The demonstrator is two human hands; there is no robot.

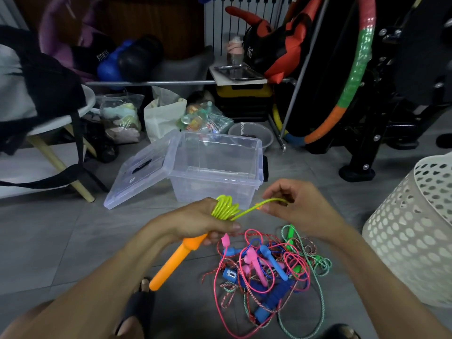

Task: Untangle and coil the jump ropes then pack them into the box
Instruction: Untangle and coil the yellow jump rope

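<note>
Yellow-green jump rope point(226, 207): several loops wound around the fingers of the left hand point(200, 222), bunched at the knuckles. 1 strand runs from the coil up and right to the right hand point(291, 206). Left hand is clamped around the coil and the top of the rope's orange handle point(171, 261); thumb lies across the front. Handle sticks out below the fist, slanting down and left, its free end just above a dark sandal point(139, 311).

Right hand: fingers curled, pinching the strand near its end, right of the coil. A small orange piece point(258, 206) sits on the strand close to the right fingertips; what it is cannot be told. Hands are apart, joined only by the taut strand.

Below both hands, on the grey tiled floor point(61, 241): tangled pile of jump ropes point(269, 272). Pink, blue and green handles, pink cord, red-white and green-white twisted cords, all knotted together. Pile lies beneath the right forearm, not touched by either hand.

Beyond the hands: clear plastic storage box point(217, 172), open, nothing seen inside. Its clear lid point(141, 170) leans against the box's left side, lower edge on the floor.

Far right: white perforated laundry basket point(415, 231). Behind the box: bags, a grey basin point(252, 135), a striped hoop point(357, 69).
</note>
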